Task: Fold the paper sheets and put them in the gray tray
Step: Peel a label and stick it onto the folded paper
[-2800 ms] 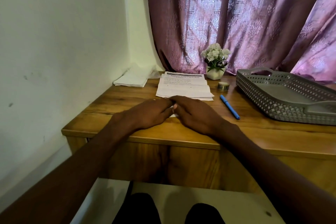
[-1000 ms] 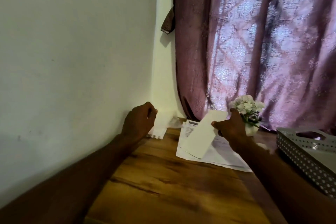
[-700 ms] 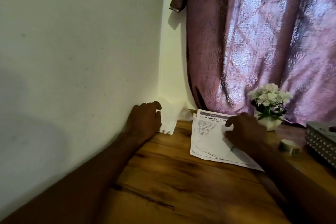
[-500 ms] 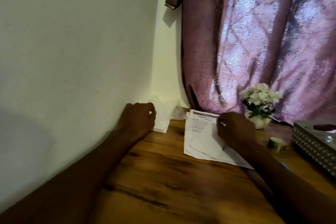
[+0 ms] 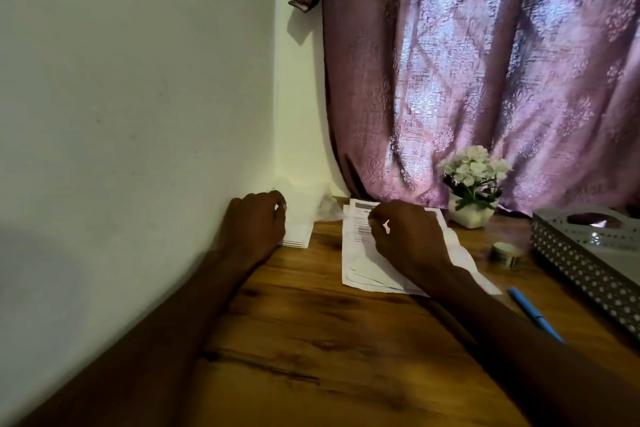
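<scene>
Curtain (image 5: pixel 485 80) pinkish-purple, shiny floral-and-diamond weave — darker brown fold at 11 o'clock. Wall (image 5: pixel 138 80) plain off-white. Desk (image 5: pixel 329 340) warm brown wood grain, dark streaks. Printed sheets (image 5: pixel 356 253) white, black text, gray header bar. Folded stack (image 5: pixel 298 236) white. Tray (image 5: pixel 571 263) at 3 o'clock gray, perforated dots. Pen (image 5: pixel 533 315) blue. Flowers (image 5: pixel 474 166) white, green leaves — white pot (image 5: pixel 469 217).

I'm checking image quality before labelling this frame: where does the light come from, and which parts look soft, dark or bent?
Head view: daylight glows through the purple patterned curtain, leaving the forearms and wooden desk dim; the right hand on the printed paper sheets looks slightly motion-blurred; the perforated gray plastic tray is cut off at the right edge; the wide lens bows the wall corner.
</scene>
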`<state>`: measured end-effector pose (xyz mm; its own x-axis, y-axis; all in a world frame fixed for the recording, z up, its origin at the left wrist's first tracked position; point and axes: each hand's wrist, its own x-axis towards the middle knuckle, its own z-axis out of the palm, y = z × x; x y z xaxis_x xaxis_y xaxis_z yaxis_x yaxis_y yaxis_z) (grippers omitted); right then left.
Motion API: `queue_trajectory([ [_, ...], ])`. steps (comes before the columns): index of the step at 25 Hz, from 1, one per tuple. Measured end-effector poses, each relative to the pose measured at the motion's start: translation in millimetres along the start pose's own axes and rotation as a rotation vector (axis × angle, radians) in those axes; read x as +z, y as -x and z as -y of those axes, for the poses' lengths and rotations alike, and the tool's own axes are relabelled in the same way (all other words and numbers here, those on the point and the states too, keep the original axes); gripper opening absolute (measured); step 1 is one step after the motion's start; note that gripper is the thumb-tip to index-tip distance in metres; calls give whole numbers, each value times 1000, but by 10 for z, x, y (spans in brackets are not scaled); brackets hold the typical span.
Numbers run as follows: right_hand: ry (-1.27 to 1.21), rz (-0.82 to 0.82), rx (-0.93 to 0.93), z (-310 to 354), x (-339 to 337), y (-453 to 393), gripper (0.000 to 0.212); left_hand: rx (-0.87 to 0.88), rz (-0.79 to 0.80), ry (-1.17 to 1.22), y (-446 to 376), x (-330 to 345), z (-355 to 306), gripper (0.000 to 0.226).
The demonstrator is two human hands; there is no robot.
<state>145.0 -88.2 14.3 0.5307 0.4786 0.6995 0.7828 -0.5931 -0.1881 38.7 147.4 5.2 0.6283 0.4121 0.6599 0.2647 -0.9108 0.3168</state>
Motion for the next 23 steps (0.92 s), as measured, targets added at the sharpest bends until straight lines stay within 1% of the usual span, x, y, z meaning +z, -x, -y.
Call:
queue_trajectory([
  [2, -79, 20, -67, 178, 33, -70, 10, -21, -37, 92, -22, -31, 20, 22],
  [3, -124, 70, -92, 293, 73, -137, 12, -25, -51, 123, -30, -37, 37, 22],
  [4, -162, 158, -99, 425, 139, -213, 15, -18, -48, 126, -31, -34, 58, 21],
  [6, -134, 367, -82, 690, 309, -334, 32, 3, -12, 83, -24, -8, 95, 20],
  [7, -79, 441, -67, 785, 409, -366, 42, 6, 3, 64, -17, 6, 107, 19],
  [8, -36, 479, -52, 851, 503, -382, 48, 8, 8, 52, -17, 13, 118, 19],
  [9, -20, 489, -39, 875, 570, -371, 49, 11, 5, 49, -16, 27, 110, 20],
  [10, -40, 480, -29, 886, 619, -343, 46, 12, -4, 47, -21, 39, 105, 21],
  [12, -169, 417, -2, 882, 687, -284, 30, 1, -33, 58, -47, 55, 106, 24],
  [14, -308, 335, 37, 864, 717, -242, 15, -17, -66, 105, -60, 54, 106, 22],
  [15, -355, 311, 62, 852, 719, -228, 14, -23, -88, 143, -52, 48, 97, 21],
  [16, -382, 325, 84, 845, 707, -210, 21, -28, -108, 180, -38, 38, 84, 20],
  [17, -361, 370, 92, 840, 703, -200, 33, -29, -121, 209, -29, 28, 71, 21],
  [18, -276, 409, 75, 834, 708, -197, 42, -30, -129, 228, -24, 16, 60, 23],
  [19, -176, 422, 44, 832, 714, -188, 44, -34, -132, 238, -17, 8, 51, 24],
  [20, -127, 408, 17, 839, 714, -179, 42, -40, -136, 245, -13, 5, 48, 25],
  [21, -140, 380, 10, 845, 705, -175, 37, -48, -140, 255, -7, 4, 45, 25],
  [23, -233, 326, 8, 849, 689, -175, 30, -67, -147, 285, -4, -12, 45, 26],
])
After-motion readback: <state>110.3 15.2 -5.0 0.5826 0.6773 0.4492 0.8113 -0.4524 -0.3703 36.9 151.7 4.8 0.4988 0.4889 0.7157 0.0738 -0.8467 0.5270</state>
